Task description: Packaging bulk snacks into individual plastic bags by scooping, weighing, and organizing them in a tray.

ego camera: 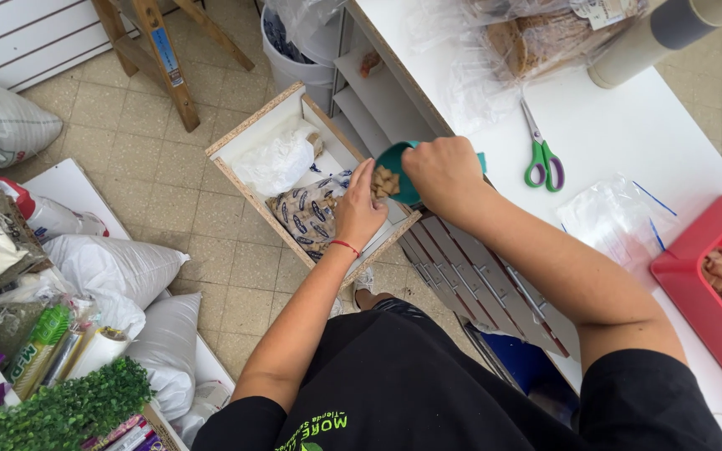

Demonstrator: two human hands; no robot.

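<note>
Item 1, right hand [444,174]: I log it at centre frame, fingers closed around a teal scoop [394,167], held over the open drawer.

Item 2, teal scoop: just above centre, mouth turned toward the left hand, loaded with small tan square pieces [385,181].

Item 3, left hand [359,210]: just left of the scoop, fingers loosely extended, fingertips touching the pieces at the scoop's rim; it grips nothing that I can see. A red cord sits on the wrist.

Item 4, drawer [248,188]: chipboard-edged, pulled out from the white counter, centre-left of frame. It contains a clear bag with dark blue print [307,219], lying directly under the left hand, and a crumpled white plastic bag [276,160] toward its far end.

Item 5, white counter [620,134]: right half of frame. On it I count green-handled scissors [541,154], a flat clear plastic bag [616,219] just right of the forearm, a red tray [699,259] at the right edge holding more tan pieces in plastic, a cardboard roll [670,38] at upper right, and a clear bag of brownish goods [536,38] at the top.

Item 6, floor, left side: white sacks [110,263], assorted packets, a green leafy mat [52,409] at lower left, wooden ladder legs [165,63] at upper left.
</note>
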